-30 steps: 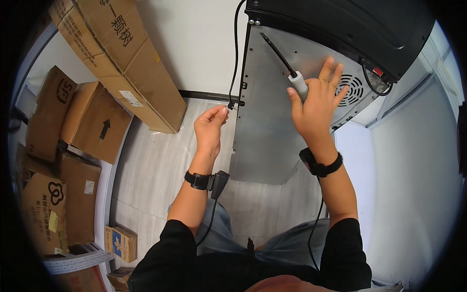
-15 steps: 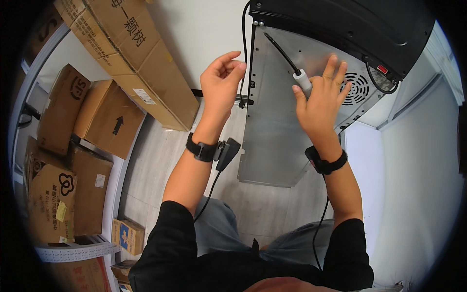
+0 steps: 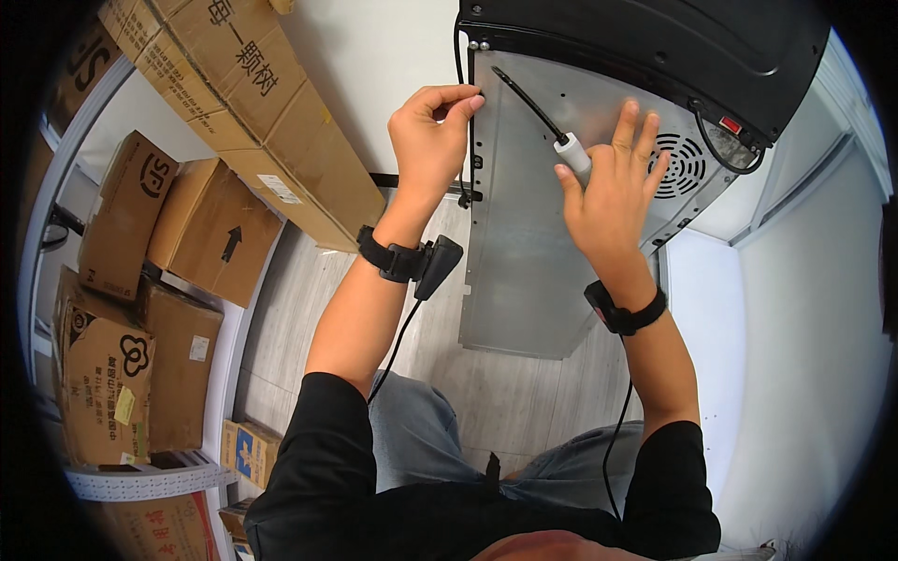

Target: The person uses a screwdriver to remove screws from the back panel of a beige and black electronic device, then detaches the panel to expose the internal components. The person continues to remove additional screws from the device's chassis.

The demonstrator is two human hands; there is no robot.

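Note:
My left hand (image 3: 428, 140) is at the upper left edge of a grey metal panel (image 3: 524, 271), thumb and forefinger pinched together. Whatever lies between those fingertips is too small to make out. On the panel's face my right hand (image 3: 613, 192) rests with its fingers stretched out. A screwdriver's pale handle (image 3: 572, 154) is tucked under that thumb and palm, partly hidden. Its black shaft (image 3: 528, 101) points up and left across the panel. Beside the right fingertips is a round slotted vent (image 3: 678, 166).
A black housing (image 3: 645, 47) with a red switch (image 3: 730, 124) tops the panel. One black cable (image 3: 459, 56) hangs along its left edge. A tall carton (image 3: 281, 140) leans at the left wall, beside shelved boxes (image 3: 215, 224). Both wrists wear corded black straps (image 3: 398, 260).
My left hand has moved right and its fingertips have reached the panel's edge, the pinch closing. My right hand and the screwdriver stay put on the panel; the view shifts slightly.

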